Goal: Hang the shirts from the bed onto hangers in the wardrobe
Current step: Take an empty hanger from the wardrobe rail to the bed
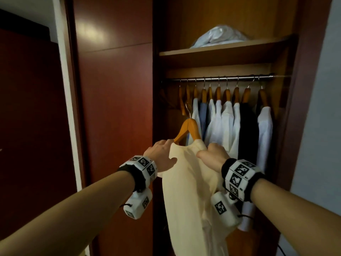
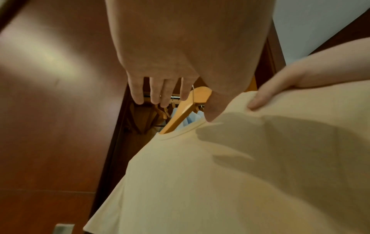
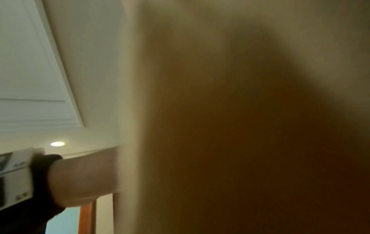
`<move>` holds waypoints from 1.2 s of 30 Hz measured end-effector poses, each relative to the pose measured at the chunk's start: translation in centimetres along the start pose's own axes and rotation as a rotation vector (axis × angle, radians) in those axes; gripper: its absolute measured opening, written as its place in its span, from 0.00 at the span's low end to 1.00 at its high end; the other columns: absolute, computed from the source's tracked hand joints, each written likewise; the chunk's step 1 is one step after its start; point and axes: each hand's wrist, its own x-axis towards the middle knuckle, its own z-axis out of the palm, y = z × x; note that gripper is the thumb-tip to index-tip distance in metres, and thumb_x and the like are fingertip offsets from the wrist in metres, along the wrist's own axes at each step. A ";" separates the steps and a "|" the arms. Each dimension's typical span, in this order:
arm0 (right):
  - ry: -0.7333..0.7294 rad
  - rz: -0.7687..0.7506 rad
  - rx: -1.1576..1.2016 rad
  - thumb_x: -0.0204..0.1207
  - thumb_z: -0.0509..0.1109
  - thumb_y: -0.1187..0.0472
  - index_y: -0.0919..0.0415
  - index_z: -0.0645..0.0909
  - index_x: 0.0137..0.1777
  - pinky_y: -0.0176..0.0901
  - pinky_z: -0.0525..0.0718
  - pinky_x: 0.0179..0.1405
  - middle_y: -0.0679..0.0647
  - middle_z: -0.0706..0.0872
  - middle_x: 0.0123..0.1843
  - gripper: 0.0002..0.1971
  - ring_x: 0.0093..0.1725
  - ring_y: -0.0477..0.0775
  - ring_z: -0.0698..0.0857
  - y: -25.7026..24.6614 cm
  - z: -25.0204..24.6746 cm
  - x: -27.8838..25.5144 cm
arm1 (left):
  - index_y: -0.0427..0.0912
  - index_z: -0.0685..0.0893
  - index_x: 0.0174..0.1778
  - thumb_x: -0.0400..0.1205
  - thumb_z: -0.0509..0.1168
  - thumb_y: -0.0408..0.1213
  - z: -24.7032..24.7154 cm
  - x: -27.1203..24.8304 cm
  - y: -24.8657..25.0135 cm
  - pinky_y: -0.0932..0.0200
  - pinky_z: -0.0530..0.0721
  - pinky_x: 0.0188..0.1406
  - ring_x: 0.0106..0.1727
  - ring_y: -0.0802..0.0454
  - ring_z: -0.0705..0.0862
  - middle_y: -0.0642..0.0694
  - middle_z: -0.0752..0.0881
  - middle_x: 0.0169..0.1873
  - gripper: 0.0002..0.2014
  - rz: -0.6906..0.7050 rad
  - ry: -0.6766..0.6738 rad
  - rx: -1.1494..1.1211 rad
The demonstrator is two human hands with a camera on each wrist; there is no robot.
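In front of the open wardrobe a cream shirt hangs on a wooden hanger whose metal hook points up, below the rail. My right hand grips the shirt's right shoulder over the hanger arm. My left hand rests at the left shoulder. In the left wrist view its fingers hang straight beside the hanger, and the thumb lies against the shirt's neckline. The right hand's thumb presses the cloth. Blurred cream shirt fills the right wrist view.
Several wooden hangers on the rail carry white, blue and black shirts; a few bare hangers hang at its left end. A pale bundle lies on the shelf above. A closed red-brown door stands to the left.
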 end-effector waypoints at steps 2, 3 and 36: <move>0.030 0.017 -0.009 0.79 0.65 0.55 0.64 0.76 0.67 0.50 0.81 0.59 0.57 0.82 0.58 0.19 0.56 0.60 0.81 -0.7 0.8 3.7 | 0.51 0.56 0.85 0.84 0.64 0.51 1.1 3.2 -1.1 0.43 0.73 0.75 0.79 0.45 0.69 0.47 0.64 0.82 0.35 0.058 0.007 0.003; 0.043 0.030 -0.021 0.79 0.65 0.56 0.64 0.76 0.66 0.50 0.81 0.58 0.57 0.81 0.56 0.18 0.54 0.59 0.80 -1.0 1.2 5.5 | 0.50 0.55 0.85 0.84 0.64 0.51 1.6 4.8 -1.7 0.43 0.72 0.76 0.80 0.45 0.67 0.47 0.63 0.82 0.36 0.085 0.002 0.004; 0.284 0.001 -0.088 0.82 0.62 0.50 0.62 0.76 0.68 0.58 0.78 0.68 0.60 0.81 0.62 0.20 0.65 0.65 0.80 -8.1 -2.8 36.9 | 0.48 0.68 0.77 0.80 0.66 0.50 -2.4 41.2 -4.6 0.46 0.82 0.63 0.67 0.42 0.80 0.44 0.78 0.68 0.29 0.105 0.291 -0.088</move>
